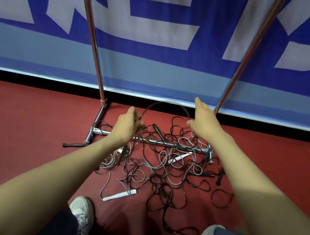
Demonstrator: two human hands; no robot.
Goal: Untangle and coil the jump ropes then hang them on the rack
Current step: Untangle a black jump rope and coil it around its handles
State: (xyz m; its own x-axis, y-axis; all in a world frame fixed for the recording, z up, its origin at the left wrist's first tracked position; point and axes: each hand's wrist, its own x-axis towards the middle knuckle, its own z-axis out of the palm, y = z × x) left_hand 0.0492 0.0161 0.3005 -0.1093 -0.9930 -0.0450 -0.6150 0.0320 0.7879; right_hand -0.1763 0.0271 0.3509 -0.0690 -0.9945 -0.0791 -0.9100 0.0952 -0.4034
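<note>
Jump ropes lie on the floor at frame centre, draped across the rack base.
A banner stands behind the rack; shoes sit at the bottom edge.

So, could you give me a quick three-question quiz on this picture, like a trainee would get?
1. True or false: the jump ropes already hang on the rack.
2. What arcs between the left hand and the right hand? A) a white handle B) a black rope C) a chrome bar
3. Fill in: the tangle lies on a ____ floor.

Key: 1 false, they lie tangled at the rack's foot; 2 B; 3 red.
</note>
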